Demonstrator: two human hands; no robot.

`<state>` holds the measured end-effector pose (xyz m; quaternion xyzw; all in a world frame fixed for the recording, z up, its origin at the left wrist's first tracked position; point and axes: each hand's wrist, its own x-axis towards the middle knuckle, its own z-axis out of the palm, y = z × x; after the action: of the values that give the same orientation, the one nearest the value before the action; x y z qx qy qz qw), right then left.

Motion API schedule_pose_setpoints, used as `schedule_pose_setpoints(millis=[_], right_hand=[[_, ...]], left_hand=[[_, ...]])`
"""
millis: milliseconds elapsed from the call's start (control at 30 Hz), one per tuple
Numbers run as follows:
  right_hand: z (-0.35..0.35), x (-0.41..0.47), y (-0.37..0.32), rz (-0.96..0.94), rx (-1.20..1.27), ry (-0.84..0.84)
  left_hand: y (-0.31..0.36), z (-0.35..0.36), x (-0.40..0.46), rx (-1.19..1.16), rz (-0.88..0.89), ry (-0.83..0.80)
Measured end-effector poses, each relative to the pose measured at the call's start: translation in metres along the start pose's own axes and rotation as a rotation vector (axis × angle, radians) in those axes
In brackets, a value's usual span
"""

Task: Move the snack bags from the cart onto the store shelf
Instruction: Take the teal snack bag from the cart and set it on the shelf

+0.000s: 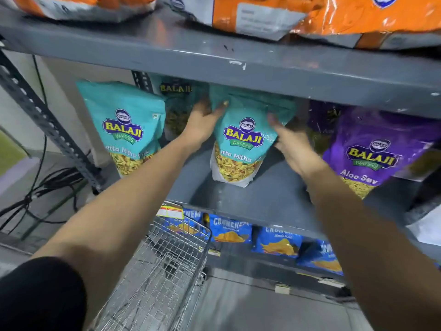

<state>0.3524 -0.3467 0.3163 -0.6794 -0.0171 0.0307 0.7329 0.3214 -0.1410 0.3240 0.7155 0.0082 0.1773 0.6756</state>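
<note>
- Both hands reach onto the middle shelf (262,201) of a grey metal rack and hold one teal snack bag (241,144) upright between them.
- The left hand (202,123) grips the bag's upper left edge, thumb across the front and the other fingers curled behind it.
- The right hand (290,142) presses the bag's right side, its fingers (273,121) spread on the front near the top corner, closed on the bag.
- The bag's bottom rests on the shelf, near the front edge; its top leans back under the shelf above.
- A second teal bag (124,130) stands to the left, apart from the held one, and a third (176,103) sits further back between them.
- A purple bag (372,151) stands to the right, just beside the right hand.
- Orange bags (262,13) lie on the top shelf.
- Blue bags (230,231) line the shelf below.
- The wire cart (162,271) stands in front of the rack under the left forearm; the part of its basket in view holds no bags.
- Black cables (38,187) trail over the floor at the left.
</note>
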Motion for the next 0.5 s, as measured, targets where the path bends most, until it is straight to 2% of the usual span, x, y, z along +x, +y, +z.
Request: schedule_pose_setpoints(millis=[133,200,300,367,433,500], right_hand=[[-0.008,0.008,-0.026,-0.222,-0.023,0.090],[-0.012,0.008,-0.025,-0.256,-0.066,0.089],[-0.020,0.009,0.000,-0.128,-0.109,0.015],[-0.024,0.006,0.030,0.024,-0.144,-0.070],[-0.026,-0.001,0.063,0.139,-0.235,-0.223],[-0.022,-0.009,0.091,0.198,-0.358,-0.346]], left_hand=[[-0.003,0.000,0.021,-0.127,0.027,0.065],[0.003,-0.001,0.015,-0.136,0.004,0.093],[-0.025,-0.008,0.004,-0.097,-0.093,0.082],[-0.059,-0.016,-0.011,-0.082,-0.232,-0.025],[-0.093,-0.020,-0.029,0.015,-0.371,-0.148],[-0.119,-0.014,-0.046,0.099,-0.419,-0.249]])
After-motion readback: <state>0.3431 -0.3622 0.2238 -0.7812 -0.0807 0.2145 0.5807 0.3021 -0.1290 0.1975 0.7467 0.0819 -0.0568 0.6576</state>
